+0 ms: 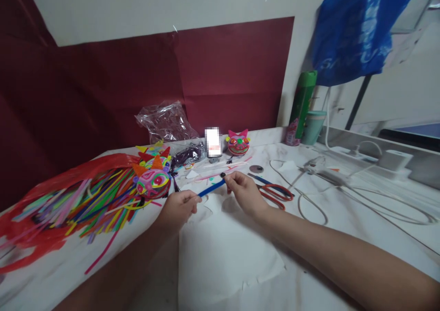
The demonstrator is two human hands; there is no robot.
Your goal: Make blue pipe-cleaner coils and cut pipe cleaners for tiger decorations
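A short blue strip (211, 188) is stretched between my two hands above a white paper sheet (230, 251). Its left end is pinched in my left hand (182, 205). My right hand (240, 188) pinches the other end, where a small dark round piece (222, 175) shows at the fingertips. Just right of that hand lie orange-handled scissors (277, 193). Colourful strips (103, 198) spread over a red plastic bag (44, 247) on the left. Beside them sits a pink animal-head ornament (153, 182) with orange ears, another one partly hidden behind it.
Farther back are a pink-eared ornament (238, 143), a phone (213, 143) and a clear plastic bag (168, 120). White cables (309, 205) loop at the right, near a green can (304, 102) and a teal cup (313, 127).
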